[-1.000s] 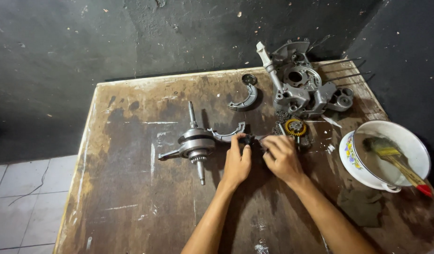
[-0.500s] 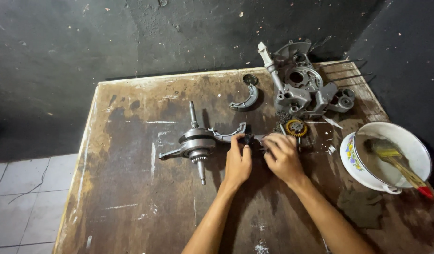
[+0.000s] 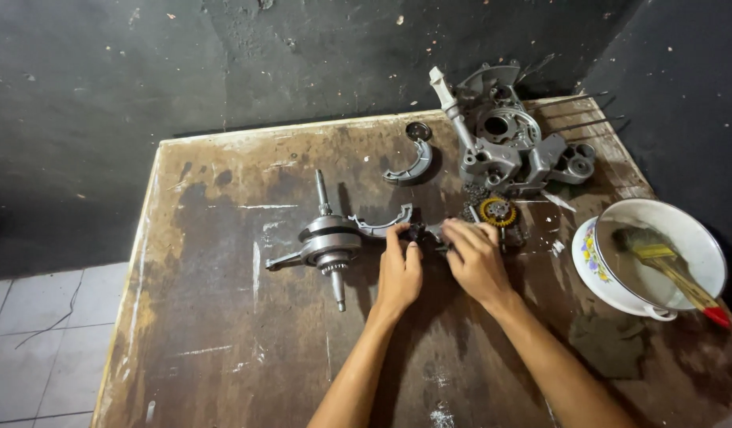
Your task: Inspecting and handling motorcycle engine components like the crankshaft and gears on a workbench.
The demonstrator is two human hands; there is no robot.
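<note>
Two hands work one small dark part just right of the crankshaft on the table. Left hand pinches it with curled fingers; right hand closes over its other end. Risk: greasy surfaces may let the part slip toward the curved brake shoe beside it.

Bare table near-left; crankshaft left, engine case behind, bowl right

Both hands and forearms are bare, without gloves, sleeves or jewellery.
</note>
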